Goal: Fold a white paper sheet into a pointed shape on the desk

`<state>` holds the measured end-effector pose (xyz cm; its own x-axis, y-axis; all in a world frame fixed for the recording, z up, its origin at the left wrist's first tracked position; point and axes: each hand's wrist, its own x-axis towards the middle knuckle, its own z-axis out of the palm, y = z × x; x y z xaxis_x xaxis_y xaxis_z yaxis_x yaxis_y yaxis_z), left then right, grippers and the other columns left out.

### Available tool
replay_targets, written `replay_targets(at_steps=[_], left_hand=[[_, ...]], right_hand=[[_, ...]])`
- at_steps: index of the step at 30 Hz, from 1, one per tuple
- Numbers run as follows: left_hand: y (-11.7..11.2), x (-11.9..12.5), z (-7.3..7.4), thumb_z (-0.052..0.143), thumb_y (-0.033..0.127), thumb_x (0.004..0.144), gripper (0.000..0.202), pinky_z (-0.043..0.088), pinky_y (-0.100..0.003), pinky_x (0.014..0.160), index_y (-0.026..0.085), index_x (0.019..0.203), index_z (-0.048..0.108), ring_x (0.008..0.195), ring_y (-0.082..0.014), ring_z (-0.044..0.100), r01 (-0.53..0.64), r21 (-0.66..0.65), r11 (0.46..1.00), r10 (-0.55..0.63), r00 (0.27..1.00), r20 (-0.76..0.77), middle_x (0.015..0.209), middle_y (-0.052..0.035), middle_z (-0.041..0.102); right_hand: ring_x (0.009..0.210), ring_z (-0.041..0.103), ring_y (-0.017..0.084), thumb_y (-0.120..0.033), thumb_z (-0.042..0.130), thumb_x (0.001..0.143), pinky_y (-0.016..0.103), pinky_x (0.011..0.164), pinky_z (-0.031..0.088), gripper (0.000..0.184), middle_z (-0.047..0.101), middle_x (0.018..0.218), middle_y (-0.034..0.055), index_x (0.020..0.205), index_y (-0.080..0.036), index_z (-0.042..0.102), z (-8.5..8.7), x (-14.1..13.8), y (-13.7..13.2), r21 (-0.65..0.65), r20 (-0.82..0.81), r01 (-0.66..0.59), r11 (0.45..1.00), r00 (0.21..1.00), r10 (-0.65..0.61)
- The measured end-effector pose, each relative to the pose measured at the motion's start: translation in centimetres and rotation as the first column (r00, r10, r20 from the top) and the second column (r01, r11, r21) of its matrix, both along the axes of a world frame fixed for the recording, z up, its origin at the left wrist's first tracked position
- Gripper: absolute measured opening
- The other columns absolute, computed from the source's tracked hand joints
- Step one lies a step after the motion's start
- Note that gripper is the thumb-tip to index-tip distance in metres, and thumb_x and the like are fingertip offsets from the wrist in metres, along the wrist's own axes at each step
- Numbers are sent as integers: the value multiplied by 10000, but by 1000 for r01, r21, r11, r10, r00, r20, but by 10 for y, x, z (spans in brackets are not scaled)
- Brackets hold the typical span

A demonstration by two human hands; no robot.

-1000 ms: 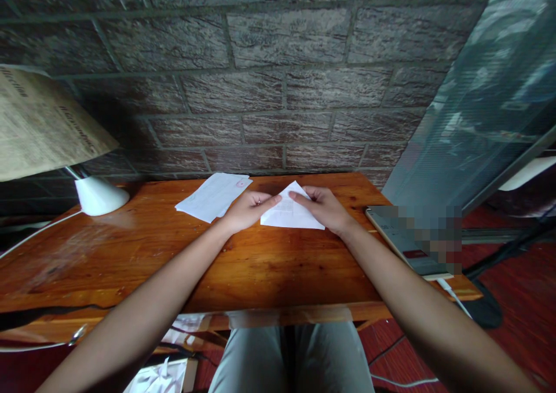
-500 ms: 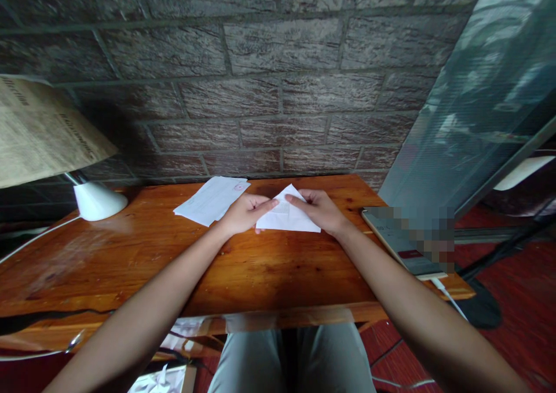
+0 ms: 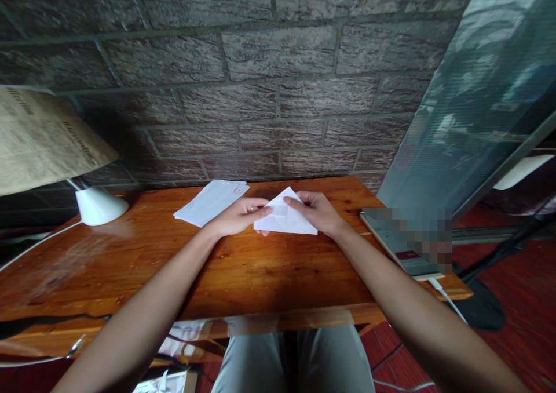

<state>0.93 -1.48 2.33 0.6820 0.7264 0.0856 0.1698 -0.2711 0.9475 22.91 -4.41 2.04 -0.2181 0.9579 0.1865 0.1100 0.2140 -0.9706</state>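
We have one white folded paper (image 3: 284,219) between our two hands. It is folded into a rough triangle, its peak pointing away from us and its long edge toward us, lying nearly flat. Faint print shows on its face. Our left hand (image 3: 237,216) grips its left edge, index finger on top; our right hand (image 3: 319,212) pinches the right slope near the peak.

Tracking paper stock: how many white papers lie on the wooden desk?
2. A folded paper held between the left hand and right hand near the far edge of the desk; a flat paper just left of the left hand, possibly several stacked sheets.
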Motion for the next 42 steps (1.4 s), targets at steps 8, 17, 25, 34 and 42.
replay_targets(at_steps=[8,17,25,34,42], left_hand=[[7,10,-12,654,546,792,426,346,-207,487,124,817,703,530,-99,500,-230,88,969,217,967,134,634,0,635],[9,6,-12,704,496,780,479,478,-247,754,176,1137,695,840,-156,634,-310,26,950,294,923,247,957,-45,714],[2,14,-21,864,259,618,857,511,-331,891,274,1394,501,1099,-227,620,-118,24,993,106,951,291,1424,-119,520],[5,16,-13,776,446,719,395,519,-298,739,116,928,717,741,-187,672,-307,-192,932,359,855,373,846,-67,751],[2,22,-9,784,479,703,416,539,-326,734,115,888,702,737,-212,700,-203,-470,859,423,798,428,829,-109,749]], right_hand=[[1054,623,232,-467,869,568,351,898,491,974,649,1211,103,1404,-210,440,-12,-5,0,295,219,-88,951,976,22],[760,636,200,-501,515,904,283,704,455,402,704,826,52,918,-152,713,-4,2,3,426,341,141,893,890,-303],[602,534,167,-602,524,850,247,513,331,507,626,620,43,652,-151,642,-6,3,6,388,273,283,877,873,-403],[621,591,172,-697,622,732,258,527,438,566,701,746,66,781,-136,681,-7,-1,9,-13,-7,230,973,973,-230],[504,515,135,-717,669,678,252,449,365,559,635,605,31,657,-160,648,-4,-2,10,-79,-68,281,957,956,-286]])
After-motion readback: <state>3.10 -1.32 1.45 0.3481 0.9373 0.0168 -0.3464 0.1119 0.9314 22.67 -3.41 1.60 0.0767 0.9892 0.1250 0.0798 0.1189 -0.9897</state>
